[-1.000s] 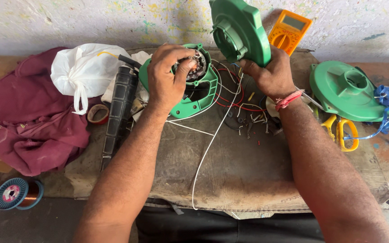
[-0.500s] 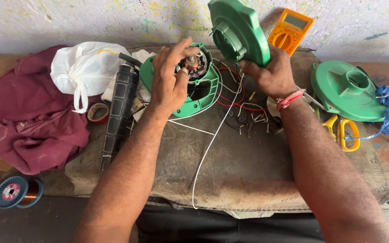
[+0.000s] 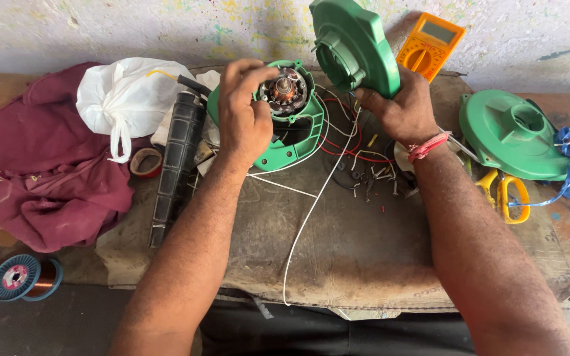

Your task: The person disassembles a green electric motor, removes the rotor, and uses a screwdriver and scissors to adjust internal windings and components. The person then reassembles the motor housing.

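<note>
Left hand grips the green motor housing — copper armature inside — right hand clamps a green cover.

- Back wall is rough whitewashed plaster, flecked all over with little dabs of yellow, green and blue paint.
- Bench below it is old worn wood, reddish-brown and scuffed, running the full width of the view.
- A grubby tan sheet of sacking or cardboard covers the middle of the bench, frayed and curling at the near edge.
- Floor under the near edge looks like dark grey concrete, in shadow.
- Light is soft, even daylight with no hard shadows. No window in view, so can't tell where it's coming from.
</note>
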